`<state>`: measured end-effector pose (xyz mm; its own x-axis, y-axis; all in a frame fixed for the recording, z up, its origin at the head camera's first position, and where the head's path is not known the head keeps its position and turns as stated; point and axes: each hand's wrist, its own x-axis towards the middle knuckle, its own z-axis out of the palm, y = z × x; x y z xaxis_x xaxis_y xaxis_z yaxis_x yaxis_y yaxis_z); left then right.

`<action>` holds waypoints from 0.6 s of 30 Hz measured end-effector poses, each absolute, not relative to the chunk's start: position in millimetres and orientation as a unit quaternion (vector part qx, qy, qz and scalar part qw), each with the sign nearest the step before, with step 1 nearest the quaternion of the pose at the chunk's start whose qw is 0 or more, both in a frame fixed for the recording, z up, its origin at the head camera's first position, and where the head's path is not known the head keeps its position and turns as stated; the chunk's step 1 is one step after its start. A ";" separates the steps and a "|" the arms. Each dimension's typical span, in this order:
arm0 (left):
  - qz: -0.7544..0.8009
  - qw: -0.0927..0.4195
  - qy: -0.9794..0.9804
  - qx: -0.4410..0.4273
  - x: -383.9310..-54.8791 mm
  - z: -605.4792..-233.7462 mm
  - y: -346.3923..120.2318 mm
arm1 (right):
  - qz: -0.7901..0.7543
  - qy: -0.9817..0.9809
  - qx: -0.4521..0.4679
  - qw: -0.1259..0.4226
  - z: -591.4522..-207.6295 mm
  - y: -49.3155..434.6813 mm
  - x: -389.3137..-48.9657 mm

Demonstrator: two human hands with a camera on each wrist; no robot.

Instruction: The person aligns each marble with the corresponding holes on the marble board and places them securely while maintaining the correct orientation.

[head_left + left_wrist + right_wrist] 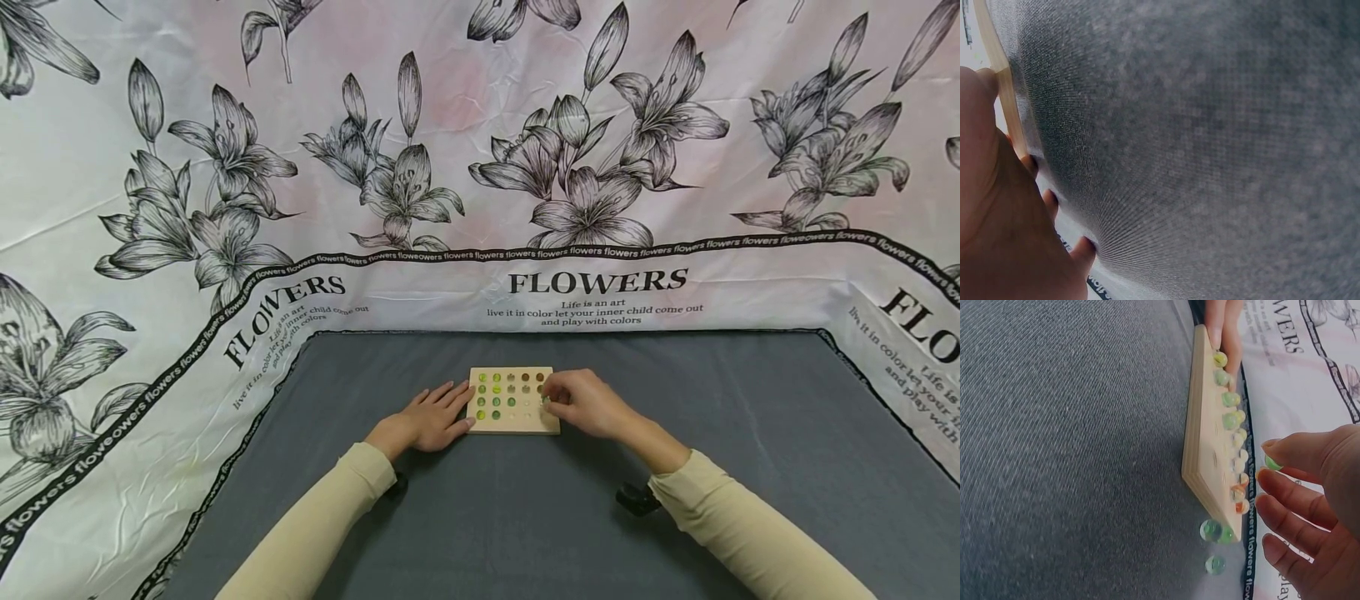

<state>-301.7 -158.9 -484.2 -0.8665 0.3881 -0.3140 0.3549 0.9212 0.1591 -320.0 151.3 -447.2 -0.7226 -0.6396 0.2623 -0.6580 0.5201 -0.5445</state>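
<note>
A pale wooden board lies flat on the grey tabletop, with rows of glass marbles seated in its hollows: yellow-green and green toward the left, amber at the far right. Some front hollows toward the right hold no marble. My left hand rests at the board's left edge, its fingers extended and the thumb at the near corner. Over the right edge, my right hand pinches a green marble between thumb and index finger; its other fingers are loosely bent.
Beyond the board's right end, clear greenish marbles lie loose on the grey cloth. A white curtain printed with flowers and lettering hangs behind and at both sides of the table. Dark wrist-worn devices show under the sleeves.
</note>
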 end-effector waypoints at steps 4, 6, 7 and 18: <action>0.042 0.174 0.965 0.192 -301.8 -484.1 -158.9 | 0.313 -0.871 0.379 0.016 -448.0 147.1 -318.8; 0.041 0.174 0.965 0.192 -300.8 -482.8 -158.9 | 0.311 -0.871 0.380 0.013 -447.5 144.6 -317.6; 0.038 0.175 0.965 0.192 -300.1 -481.9 -158.7 | 0.310 -0.872 0.378 0.010 -447.3 143.3 -317.0; 0.044 0.172 0.964 0.198 -292.3 -473.3 -157.4 | 0.308 -0.873 0.378 -0.002 -449.4 133.8 -314.2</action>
<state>-292.3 -157.4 -473.3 -0.8626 0.3969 -0.3136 0.3668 0.9177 0.1523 -314.2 133.8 -449.4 -0.7144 -0.6610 0.2297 -0.6589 0.5248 -0.5390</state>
